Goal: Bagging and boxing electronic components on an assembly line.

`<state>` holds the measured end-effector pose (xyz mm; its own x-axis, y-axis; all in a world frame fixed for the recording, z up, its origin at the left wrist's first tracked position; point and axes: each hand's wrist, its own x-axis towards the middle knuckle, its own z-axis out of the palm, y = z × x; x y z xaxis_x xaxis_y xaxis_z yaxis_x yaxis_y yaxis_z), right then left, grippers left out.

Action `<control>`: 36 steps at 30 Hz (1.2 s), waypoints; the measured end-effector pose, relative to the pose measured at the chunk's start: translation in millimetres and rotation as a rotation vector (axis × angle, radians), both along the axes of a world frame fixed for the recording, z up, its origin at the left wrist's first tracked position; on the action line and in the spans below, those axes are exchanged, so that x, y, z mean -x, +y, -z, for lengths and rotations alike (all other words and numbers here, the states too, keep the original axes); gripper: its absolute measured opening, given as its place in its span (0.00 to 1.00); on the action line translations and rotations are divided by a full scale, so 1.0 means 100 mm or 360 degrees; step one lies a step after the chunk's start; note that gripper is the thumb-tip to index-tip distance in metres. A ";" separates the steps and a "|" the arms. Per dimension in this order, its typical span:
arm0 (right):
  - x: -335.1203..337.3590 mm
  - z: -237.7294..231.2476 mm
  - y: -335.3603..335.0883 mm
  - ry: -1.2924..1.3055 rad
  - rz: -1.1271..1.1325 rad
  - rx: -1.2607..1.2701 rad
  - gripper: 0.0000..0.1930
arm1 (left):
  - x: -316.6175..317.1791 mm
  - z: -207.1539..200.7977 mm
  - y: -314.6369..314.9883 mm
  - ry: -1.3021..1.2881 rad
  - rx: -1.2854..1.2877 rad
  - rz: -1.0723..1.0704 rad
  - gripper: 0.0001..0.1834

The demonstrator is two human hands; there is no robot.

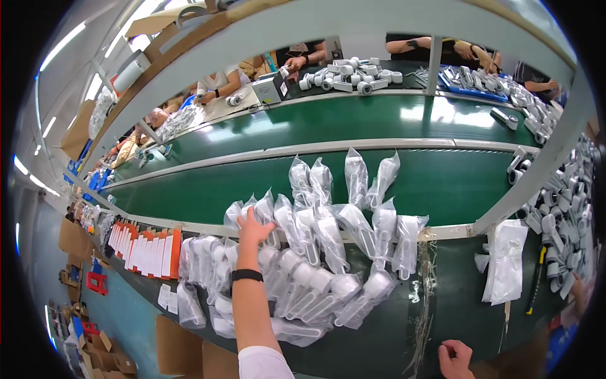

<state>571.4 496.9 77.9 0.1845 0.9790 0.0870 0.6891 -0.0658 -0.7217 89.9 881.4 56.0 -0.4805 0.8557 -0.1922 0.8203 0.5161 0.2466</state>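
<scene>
My left hand (254, 228), with a black band on its wrist, reaches over a pile of bagged white devices (315, 284). Each has a rounded head and a long handle and lies in a clear plastic bag; their exact kind I cannot tell. The fingers are spread and rest at a bagged device (234, 213) at the upper left of the pile. More bagged devices (356, 177) lie on the green conveyor belt beyond. My right hand (456, 360) is at the bench's near edge, fingers curled in, with nothing visible in it.
A row of white cards in orange boxes (146, 251) stands at left. At right lie flat plastic bags (506, 260), a yellow-black utility knife (537, 278) and a heap of unbagged grey-white devices (555, 221). A metal post (536, 180) rises there. Co-workers sit across a second belt (353, 120).
</scene>
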 end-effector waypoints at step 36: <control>3.17 0.27 3.50 -0.0117 -0.0675 0.0161 0.34 | -0.05 -0.03 -0.30 -0.0655 0.0061 0.0409 0.51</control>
<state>254.7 846.8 51.1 -0.2385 0.9710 -0.0154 0.7198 0.1661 -0.6741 94.9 851.4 58.9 -0.1322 0.9252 -0.3557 0.7605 0.3248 0.5622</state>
